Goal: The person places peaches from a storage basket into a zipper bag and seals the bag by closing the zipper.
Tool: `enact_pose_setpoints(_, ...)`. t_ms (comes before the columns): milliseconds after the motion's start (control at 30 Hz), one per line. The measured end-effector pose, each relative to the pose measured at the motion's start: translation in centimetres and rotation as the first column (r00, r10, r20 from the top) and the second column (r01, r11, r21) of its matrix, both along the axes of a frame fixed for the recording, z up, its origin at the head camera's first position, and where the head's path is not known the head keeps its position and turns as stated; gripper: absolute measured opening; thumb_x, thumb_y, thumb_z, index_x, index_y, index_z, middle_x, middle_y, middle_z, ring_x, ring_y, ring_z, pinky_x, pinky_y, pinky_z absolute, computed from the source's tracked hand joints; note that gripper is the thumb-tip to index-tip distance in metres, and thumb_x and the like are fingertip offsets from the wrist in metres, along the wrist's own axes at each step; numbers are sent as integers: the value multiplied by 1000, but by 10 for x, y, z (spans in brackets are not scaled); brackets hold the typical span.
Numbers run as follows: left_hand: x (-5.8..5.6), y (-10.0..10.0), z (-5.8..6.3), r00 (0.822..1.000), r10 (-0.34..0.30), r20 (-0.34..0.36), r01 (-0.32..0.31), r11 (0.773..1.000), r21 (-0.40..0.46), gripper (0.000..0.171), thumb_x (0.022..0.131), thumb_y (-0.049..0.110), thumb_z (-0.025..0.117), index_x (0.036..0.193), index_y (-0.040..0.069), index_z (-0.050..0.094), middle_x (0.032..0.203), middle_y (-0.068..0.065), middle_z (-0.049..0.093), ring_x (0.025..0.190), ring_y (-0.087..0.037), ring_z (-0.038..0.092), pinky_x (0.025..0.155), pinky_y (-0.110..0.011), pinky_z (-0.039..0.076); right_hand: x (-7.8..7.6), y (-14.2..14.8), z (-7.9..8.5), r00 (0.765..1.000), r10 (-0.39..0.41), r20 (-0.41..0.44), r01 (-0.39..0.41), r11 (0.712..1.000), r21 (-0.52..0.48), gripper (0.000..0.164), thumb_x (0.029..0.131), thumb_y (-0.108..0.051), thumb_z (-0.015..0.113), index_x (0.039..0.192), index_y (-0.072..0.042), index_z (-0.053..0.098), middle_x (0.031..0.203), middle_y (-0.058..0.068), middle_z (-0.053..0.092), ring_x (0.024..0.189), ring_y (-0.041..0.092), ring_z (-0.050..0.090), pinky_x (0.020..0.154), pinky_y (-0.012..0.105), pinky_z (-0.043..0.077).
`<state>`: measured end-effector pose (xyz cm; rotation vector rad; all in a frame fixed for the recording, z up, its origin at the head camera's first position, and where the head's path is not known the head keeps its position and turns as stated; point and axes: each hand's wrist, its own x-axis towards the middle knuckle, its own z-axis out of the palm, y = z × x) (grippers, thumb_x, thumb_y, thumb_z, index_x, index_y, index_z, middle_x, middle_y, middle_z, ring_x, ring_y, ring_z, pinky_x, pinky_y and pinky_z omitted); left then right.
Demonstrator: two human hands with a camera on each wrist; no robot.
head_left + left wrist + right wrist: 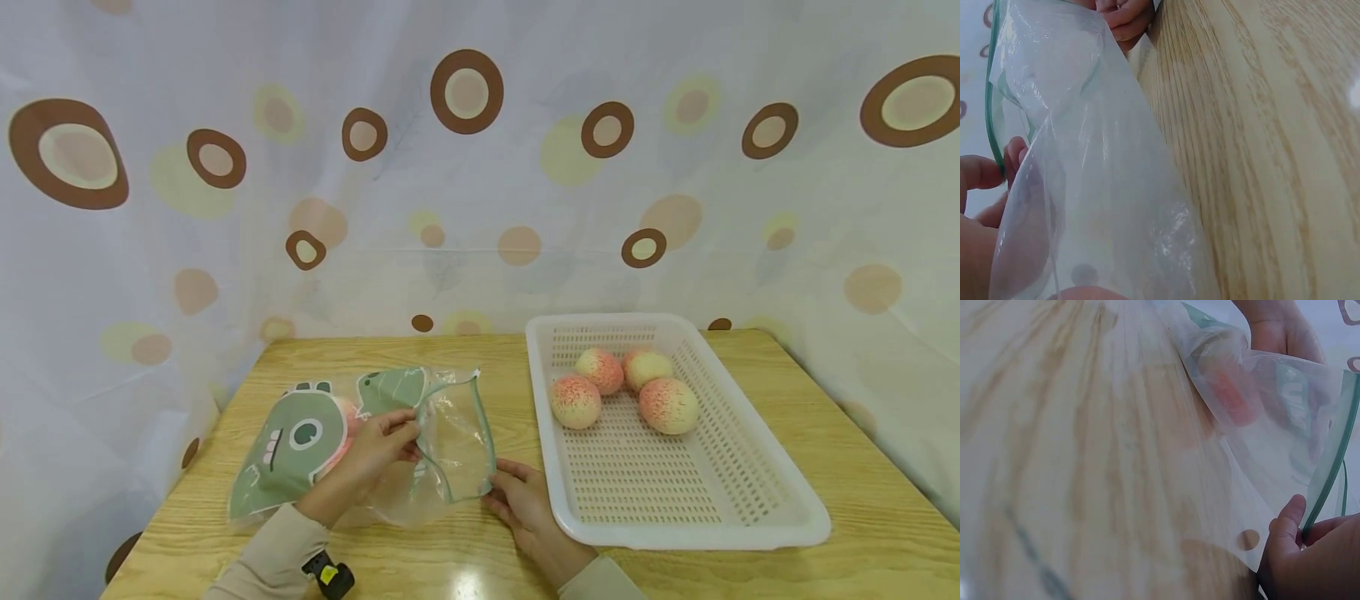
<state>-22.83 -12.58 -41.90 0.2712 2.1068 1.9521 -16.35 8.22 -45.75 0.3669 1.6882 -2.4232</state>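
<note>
A clear zip bag (393,492) with a green cartoon print and a green seal lies on the table, its mouth spread toward the right. My left hand (372,450) pinches one side of the seal between thumb and fingers, as the left wrist view also shows. At the near corner of the mouth, my right hand (525,508) pinches the bag's edge. Through the clear plastic in the right wrist view shows a pink and cream peach (1232,394), deep inside the bag. The print hides part of the bag's contents in the head view.
A white perforated plastic basket (750,450) stands right of my right hand, with several peaches (669,406) toward its back. Under everything is a wood-grain table (480,558). A white curtain (510,200) with brown ring patterns hangs behind it. My left wrist wears a black strap (330,575).
</note>
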Motion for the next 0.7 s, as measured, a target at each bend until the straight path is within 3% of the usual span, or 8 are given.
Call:
enact_pose_setpoints(167, -2, -1, -1, 995, -97, -4, 97, 994, -46, 45, 96, 4, 47, 136, -15, 39, 78, 4, 56, 67, -7, 54, 65, -18, 52, -1, 0, -1, 1000, 2, 7, -2, 1000, -12, 40, 93, 2, 51, 130, 15, 40, 91, 6, 60, 74, 10, 60, 72, 20, 56)
enact_pose_setpoints(400, -4, 0, -2, 991, -134, 19, 135, 989, -67, 53, 92, 2, 44, 142, -11, 33, 75, 3, 54, 65, -8, 51, 62, -18, 49, -2, 1, -1, 1000, 16, 4, -16, 1000, -14, 43, 94, 2, 50, 132, 16, 37, 92, 7, 58, 75, 11, 59, 72, 20, 56)
enact_pose_setpoints(567, -3, -1, -2, 988, -146, 56, 150, 986, -72, 69, 87, 1, 45, 151, -2, 18, 67, 2, 50, 60, -8, 50, 61, -19, 48, -1, 1, -1, 1000, 26, 7, -26, 1000, -15, 43, 94, 2, 49, 133, 16, 36, 94, 7, 58, 76, 11, 59, 74, 21, 55)
enact_pose_setpoints(700, -4, -2, -1, 988, -150, 39, 152, 986, -73, 63, 89, 2, 46, 147, -8, 23, 70, 3, 54, 63, -8, 52, 62, -19, 49, -2, 1, -2, 1000, 25, 10, -24, 999, -21, 43, 94, 2, 50, 133, 16, 36, 93, 7, 59, 75, 11, 59, 73, 21, 55)
